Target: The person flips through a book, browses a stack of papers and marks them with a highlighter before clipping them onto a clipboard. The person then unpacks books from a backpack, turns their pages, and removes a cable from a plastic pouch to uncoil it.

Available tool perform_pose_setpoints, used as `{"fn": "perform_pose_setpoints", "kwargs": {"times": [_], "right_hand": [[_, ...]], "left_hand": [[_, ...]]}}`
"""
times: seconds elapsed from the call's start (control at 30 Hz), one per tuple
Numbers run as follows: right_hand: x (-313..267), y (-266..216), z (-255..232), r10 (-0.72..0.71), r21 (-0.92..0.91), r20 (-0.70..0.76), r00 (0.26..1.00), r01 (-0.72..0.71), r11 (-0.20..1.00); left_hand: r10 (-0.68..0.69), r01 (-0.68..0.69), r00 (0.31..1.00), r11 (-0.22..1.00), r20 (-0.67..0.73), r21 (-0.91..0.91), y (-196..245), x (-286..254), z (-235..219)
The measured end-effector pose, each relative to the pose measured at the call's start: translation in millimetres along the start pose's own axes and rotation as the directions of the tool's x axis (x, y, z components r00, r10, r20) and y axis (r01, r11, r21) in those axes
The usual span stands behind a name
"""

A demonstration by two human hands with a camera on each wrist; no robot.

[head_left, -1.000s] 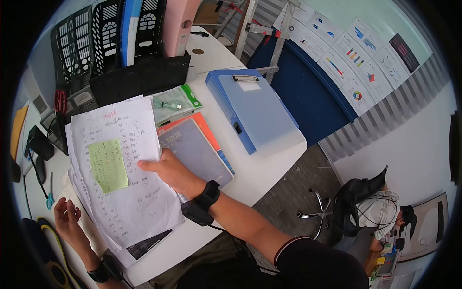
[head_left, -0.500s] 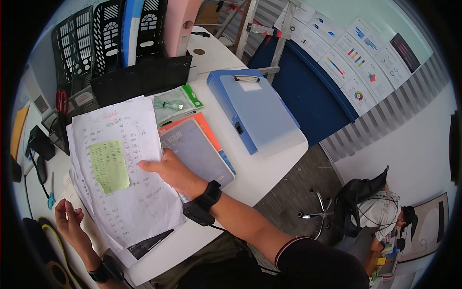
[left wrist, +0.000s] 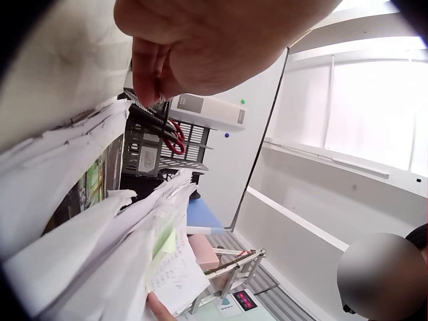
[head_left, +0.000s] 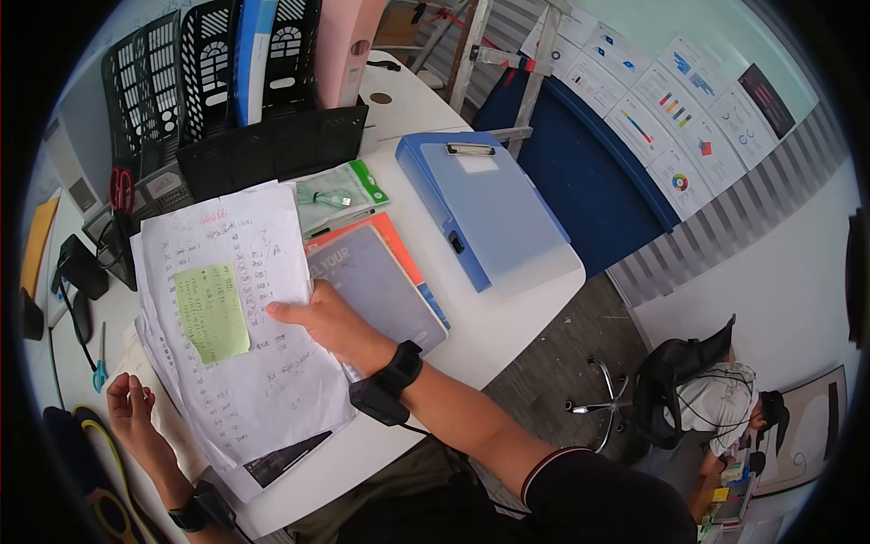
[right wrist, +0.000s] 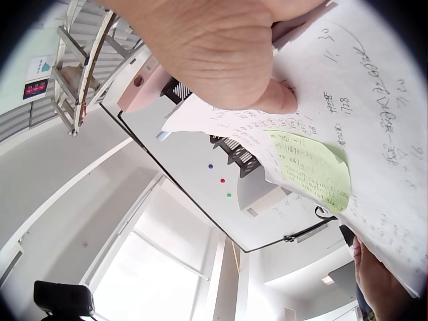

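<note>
Handwritten sheets with a green sticky note lie in a stack, held at the right edge by the right hand, its thumb on top. In the right wrist view that thumb of the right hand presses on the writing, beside the green note. The left hand hovers left of the stack with fingers loosely curled and nothing visible in them. In the left wrist view the left hand is above the sheets' edges.
Right of the sheets lie a grey notebook, a cable bag and a blue file case. Black file racks stand behind. Scissors lie at the left. A seated person is at the far right.
The head view has shifted slightly, so everything sits a little further right in it. Both hands keep about the same places, and the right hand still holds the sheets.
</note>
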State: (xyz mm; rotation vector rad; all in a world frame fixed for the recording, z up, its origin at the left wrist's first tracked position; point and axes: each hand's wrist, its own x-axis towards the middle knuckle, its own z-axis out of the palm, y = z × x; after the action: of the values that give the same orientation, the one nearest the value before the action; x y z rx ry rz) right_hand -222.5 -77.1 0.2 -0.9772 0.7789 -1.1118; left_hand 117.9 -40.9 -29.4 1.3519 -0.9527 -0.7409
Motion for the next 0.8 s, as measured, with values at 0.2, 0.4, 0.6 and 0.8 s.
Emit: {"fn": "perform_pose_setpoints", "kwargs": {"times": [0.2,0.4,0.6,0.8], "right_hand": [[-0.4,-0.2,0.5,0.003,-0.014,-0.015,1.000,-0.003,1.000],[0.5,0.6,-0.2,0.004,-0.035,-0.010,1.000,-0.005,0.999],[-0.6,-1.0,0.9,0.006,-0.033,-0.014,1.000,-0.007,0.999],[-0.4,-1.5,1.4,0.003,-0.034,-0.013,1.000,-0.004,0.999]], "left_hand": [[0.014,-0.013,1.000,0.999,-0.020,0.031,3.8,-1.1,3.0],[-0.001,0.001,1.000,1.000,-0.016,0.014,2.4,-0.1,2.0],[0.012,-0.012,1.000,1.000,0.012,0.019,7.2,-2.5,5.3],[0.010,-0.010,1.000,1.000,0.010,-0.012,6.9,-2.6,6.1]]}}
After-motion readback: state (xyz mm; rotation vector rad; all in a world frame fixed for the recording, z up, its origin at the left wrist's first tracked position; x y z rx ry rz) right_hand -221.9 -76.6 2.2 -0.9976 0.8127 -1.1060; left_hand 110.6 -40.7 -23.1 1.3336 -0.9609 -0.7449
